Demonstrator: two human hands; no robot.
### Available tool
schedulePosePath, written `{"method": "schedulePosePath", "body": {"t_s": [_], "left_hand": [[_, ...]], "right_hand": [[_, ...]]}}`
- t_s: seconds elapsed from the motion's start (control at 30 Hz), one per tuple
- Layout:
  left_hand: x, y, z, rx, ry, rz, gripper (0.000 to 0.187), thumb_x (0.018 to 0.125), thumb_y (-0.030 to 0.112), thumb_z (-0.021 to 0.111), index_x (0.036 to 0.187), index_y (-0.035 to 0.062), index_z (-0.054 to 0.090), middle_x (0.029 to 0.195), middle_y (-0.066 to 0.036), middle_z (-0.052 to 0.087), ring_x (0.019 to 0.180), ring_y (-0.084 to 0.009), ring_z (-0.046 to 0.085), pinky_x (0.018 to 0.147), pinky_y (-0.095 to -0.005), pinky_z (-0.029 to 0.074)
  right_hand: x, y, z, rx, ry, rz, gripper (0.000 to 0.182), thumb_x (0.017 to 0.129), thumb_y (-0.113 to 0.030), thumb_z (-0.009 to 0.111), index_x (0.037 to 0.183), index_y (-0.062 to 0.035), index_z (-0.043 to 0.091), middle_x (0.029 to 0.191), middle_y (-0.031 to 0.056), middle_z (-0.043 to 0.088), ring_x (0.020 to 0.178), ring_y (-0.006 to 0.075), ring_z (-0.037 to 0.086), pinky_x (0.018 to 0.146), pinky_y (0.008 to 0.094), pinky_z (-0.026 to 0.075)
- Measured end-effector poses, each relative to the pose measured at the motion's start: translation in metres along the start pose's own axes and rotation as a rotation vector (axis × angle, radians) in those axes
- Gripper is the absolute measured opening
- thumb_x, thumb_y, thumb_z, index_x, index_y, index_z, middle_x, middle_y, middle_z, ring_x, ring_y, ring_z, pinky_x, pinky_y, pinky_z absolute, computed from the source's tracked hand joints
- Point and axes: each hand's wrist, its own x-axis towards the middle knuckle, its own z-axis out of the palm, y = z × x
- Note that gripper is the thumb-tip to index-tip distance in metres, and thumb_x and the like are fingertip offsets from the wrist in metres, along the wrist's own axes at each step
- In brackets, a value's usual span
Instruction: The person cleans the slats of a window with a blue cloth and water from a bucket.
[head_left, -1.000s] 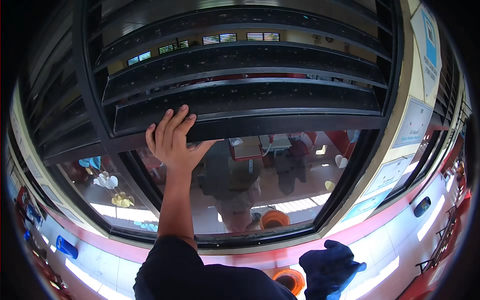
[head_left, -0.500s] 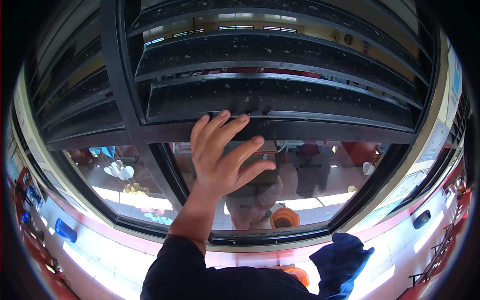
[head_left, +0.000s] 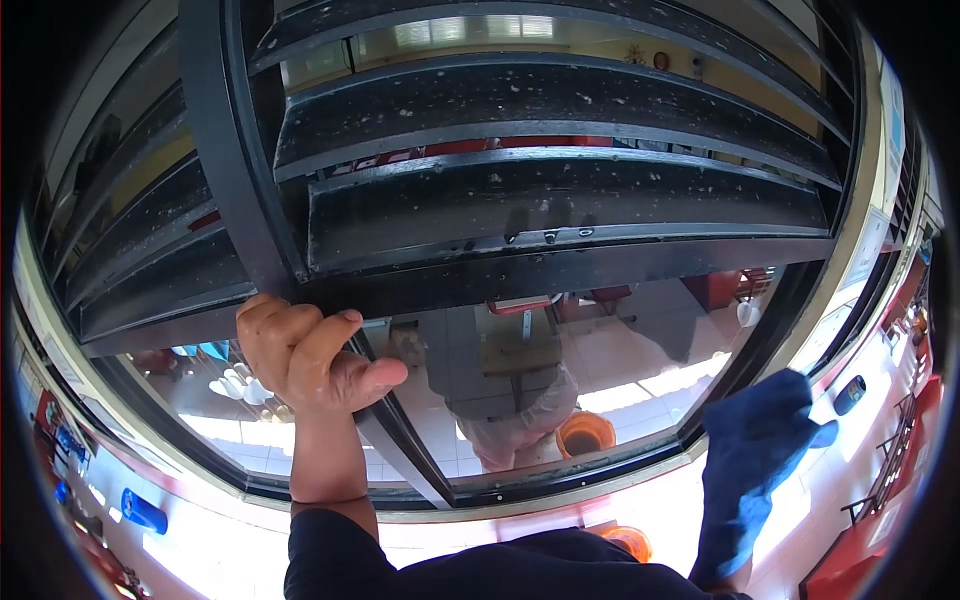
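My left hand [head_left: 310, 358] is curled against the dark window frame [head_left: 345, 290], where the upright bar meets the crossbar. Its fingers are bent on the frame and the thumb sticks out to the right. Lower right, a dark blue cloth [head_left: 757, 460] covers my right hand; only a bit of wrist shows below it and the fingers are hidden. The cloth is apart from the louvres, near the window's right edge. Dark louvre slats [head_left: 560, 205] with pale specks and water drops fill the upper window. Below lies a reflective glass pane [head_left: 630, 350].
An orange bucket [head_left: 628, 543] stands on the floor below me, and its reflection shows in the glass. A blue cylindrical object [head_left: 143, 511] is on the floor at left, a dark one [head_left: 849, 396] at right. A metal rack [head_left: 885, 465] stands far right.
My left hand has moved left and down from the crossbar, its spread fingers now bent on the frame. The blue cloth has risen and shifted right. The view has moved slightly.
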Motion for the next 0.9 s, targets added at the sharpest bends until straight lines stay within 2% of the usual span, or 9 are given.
{"method": "schedulePosePath", "body": {"t_s": [0.07,0.23,0.37,0.47,0.53,0.6,0.67,0.73,0.9], "left_hand": [[-0.003,0.001,-0.002,-0.065,-0.028,-0.03,0.061,0.094,0.069,0.059,0.069,0.0136,0.055,0.064,-0.001,0.044,0.057,-0.0202,0.045,0.054,-0.033,0.033],[-0.005,-0.005,-0.004,-0.402,-0.103,-0.043,0.06,0.102,0.05,0.058,0.058,0.0121,0.044,0.053,0.0,0.034,0.043,-0.0181,0.037,0.047,-0.0314,0.026],[-0.011,-0.005,-0.002,-0.491,-0.003,-0.093,0.061,0.098,0.055,0.062,0.058,0.0127,0.043,0.053,0.0,0.034,0.043,-0.0172,0.037,0.046,-0.0312,0.025],[-0.009,-0.005,-0.003,-0.449,-0.01,-0.059,0.061,0.096,0.06,0.061,0.059,0.0139,0.043,0.054,0.001,0.033,0.044,-0.0172,0.036,0.048,-0.0307,0.024],[-0.008,-0.006,-0.004,-0.402,-0.025,-0.018,0.062,0.096,0.062,0.058,0.059,0.0145,0.043,0.056,0.001,0.033,0.046,-0.0173,0.036,0.049,-0.0308,0.024],[-0.009,-0.007,-0.004,-0.341,-0.04,0.037,0.063,0.096,0.065,0.055,0.059,0.015,0.044,0.057,0.001,0.035,0.048,-0.0174,0.037,0.05,-0.0313,0.025],[-0.006,-0.005,-0.002,-0.278,-0.032,0.048,0.064,0.096,0.067,0.052,0.06,0.0152,0.046,0.058,0.002,0.036,0.05,-0.0173,0.037,0.051,-0.032,0.025],[-0.006,-0.004,-0.003,-0.246,-0.039,0.049,0.064,0.097,0.067,0.05,0.061,0.0153,0.047,0.059,0.001,0.038,0.051,-0.0176,0.039,0.052,-0.0324,0.026],[-0.006,-0.007,-0.007,-0.294,-0.02,0.008,0.066,0.104,0.065,0.039,0.069,0.0109,0.052,0.061,-0.004,0.047,0.051,-0.0225,0.045,0.05,-0.0339,0.034]], "right_hand": [[0.005,-0.028,0.015,-0.207,0.088,-0.191,0.022,0.092,-0.024,0.064,0.103,-0.0089,0.053,0.101,0.0,0.051,0.097,0.0128,0.056,0.097,0.0307,0.04],[0.015,-0.044,0.048,-0.094,0.203,-0.378,0.039,0.097,-0.025,0.063,0.126,-0.0057,0.046,0.125,0.0062,0.047,0.115,0.0184,0.052,0.107,0.0326,0.037],[0.027,-0.061,0.074,-0.007,0.165,-0.497,0.054,0.101,-0.025,0.063,0.145,-0.0031,0.04,0.143,0.0111,0.045,0.13,0.023,0.049,0.115,0.0341,0.034],[0.024,-0.088,0.092,0.036,-0.009,-0.661,0.066,0.104,-0.026,0.062,0.158,-0.0012,0.036,0.157,0.0148,0.043,0.141,0.0263,0.046,0.121,0.0353,0.032],[0.004,-0.139,0.103,0.057,-0.118,-0.881,0.063,0.099,-0.02,0.067,0.153,-0.0001,0.044,0.152,0.0203,0.047,0.136,0.029,0.051,0.117,0.0383,0.038],[0.011,-0.162,0.127,0.024,-0.316,-1.139,0.056,0.095,-0.029,0.07,0.144,-0.0056,0.058,0.148,0.0195,0.051,0.132,0.0328,0.054,0.115,0.0453,0.04],[0.021,-0.133,0.172,0.082,-0.607,-1.28,0.05,0.09,-0.038,0.073,0.131,-0.0087,0.068,0.14,0.0156,0.059,0.129,0.0349,0.057,0.113,0.0497,0.041],[0.012,-0.144,0.184,0.114,-0.705,-1.443,0.046,0.089,-0.042,0.073,0.122,-0.0101,0.073,0.131,0.0125,0.066,0.125,0.0359,0.06,0.111,0.051,0.041],[-0.031,-0.218,0.211,0.284,-0.864,-1.411,0.041,0.09,-0.042,0.072,0.116,-0.0108,0.073,0.119,0.0121,0.071,0.116,0.0351,0.064,0.105,0.0462,0.047]]}}
